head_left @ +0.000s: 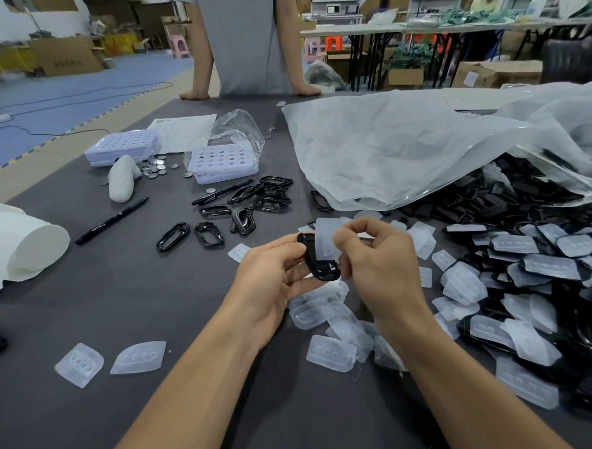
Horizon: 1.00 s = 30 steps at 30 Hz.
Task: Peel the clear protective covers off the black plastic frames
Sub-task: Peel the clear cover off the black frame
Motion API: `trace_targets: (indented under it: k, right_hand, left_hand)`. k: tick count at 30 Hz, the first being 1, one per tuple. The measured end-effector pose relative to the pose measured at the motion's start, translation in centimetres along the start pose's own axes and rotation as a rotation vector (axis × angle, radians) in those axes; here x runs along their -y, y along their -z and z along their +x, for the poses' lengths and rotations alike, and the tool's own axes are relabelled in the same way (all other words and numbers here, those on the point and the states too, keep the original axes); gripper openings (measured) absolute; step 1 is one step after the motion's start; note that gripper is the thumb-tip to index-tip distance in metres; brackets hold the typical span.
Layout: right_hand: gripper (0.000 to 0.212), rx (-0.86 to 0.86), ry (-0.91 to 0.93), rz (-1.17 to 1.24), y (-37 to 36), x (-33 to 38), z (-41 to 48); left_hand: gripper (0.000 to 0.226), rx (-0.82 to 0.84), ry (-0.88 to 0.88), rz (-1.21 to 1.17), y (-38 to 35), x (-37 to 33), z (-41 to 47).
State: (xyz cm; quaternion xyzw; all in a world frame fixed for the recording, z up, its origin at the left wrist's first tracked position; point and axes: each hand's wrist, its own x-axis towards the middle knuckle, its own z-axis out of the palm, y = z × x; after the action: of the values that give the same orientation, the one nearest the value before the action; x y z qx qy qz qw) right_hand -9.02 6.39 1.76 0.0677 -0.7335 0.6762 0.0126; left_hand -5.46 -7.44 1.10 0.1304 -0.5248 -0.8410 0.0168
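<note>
Head view: my left hand [273, 275] grips one black frame [318, 268] by its left edge, fingers curled under it and thumb on top, above the grey table [122, 297] in the near middle. The frame's long axis runs from far-left to near-right, with its rounded end nearer me. My right hand [383, 265] pinches the clear cover [323, 238] between thumb and forefinger. The cover stands up off the frame's far-right side, just right of my left thumb. I judge the peel half done, so the pull has to go right and away from the left grip, along the frame.

Discarded covers [329, 354] lie beneath my hands, and the unpeeled pile [525, 283] is close on the right. I can read no brand or label; print on the far sheet [184, 127] is too small.
</note>
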Motion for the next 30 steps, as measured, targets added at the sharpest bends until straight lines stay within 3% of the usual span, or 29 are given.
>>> trace_targets:
  k: [5, 9, 21, 30]
  right_hand:
    - [0.018, 0.071, -0.101, 0.269, 0.4, 0.9, 0.3]
    - [0.033, 0.121, -0.115, 0.394, 0.4, 1.0, 0.4]
    - [0.013, 0.069, -0.008, 0.073, 0.2, -0.5, 0.7]
    - [0.006, -0.061, -0.054, -0.077, -0.2, -0.8, 0.2]
  left_hand:
    - [0.033, -0.005, 0.006, -0.008, 0.1, 0.0, 0.1]
    - [0.031, -0.005, -0.002, 0.028, 0.2, 0.0, 0.2]
    - [0.027, -0.013, -0.016, 0.010, 0.2, 0.2, 0.4]
    - [0.028, 0.019, 0.014, -0.048, 0.1, 0.0, 0.1]
